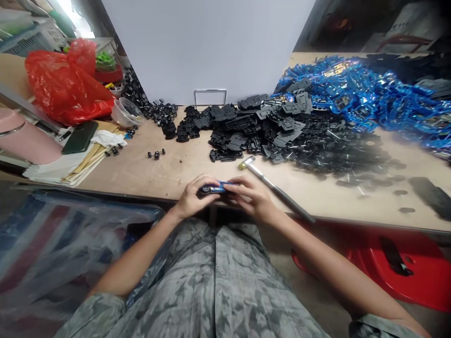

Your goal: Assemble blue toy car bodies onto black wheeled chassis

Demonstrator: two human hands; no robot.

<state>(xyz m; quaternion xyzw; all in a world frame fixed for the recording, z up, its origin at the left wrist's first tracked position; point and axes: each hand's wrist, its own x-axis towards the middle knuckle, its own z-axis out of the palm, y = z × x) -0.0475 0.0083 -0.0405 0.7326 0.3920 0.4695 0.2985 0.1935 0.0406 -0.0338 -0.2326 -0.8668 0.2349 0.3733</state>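
Between my two hands, at the front edge of the table, is a small blue toy car (pixel 217 188) with a black wheel showing at its left end. My left hand (pixel 193 196) is closed around that end, and my right hand (pixel 252 195) grips the other, its fingers hiding much of the body. Just beyond my right hand lies a hammer (pixel 271 184) with a yellowish tip and a dark handle. Black plastic car bases (pixel 243 124) are heaped behind it. A few wheel-and-axle sets (pixel 157 154) rest to the left.
Blue shiny car shells (pixel 366 94) are piled at the back right. A grey-white board (pixel 211 47) stands at the back. On the left are a red plastic bag (pixel 70 89), a clear cup (pixel 126 112), a phone (pixel 80 137) and a pink bottle (pixel 28 136). A red stool (pixel 405 267) stands below right.
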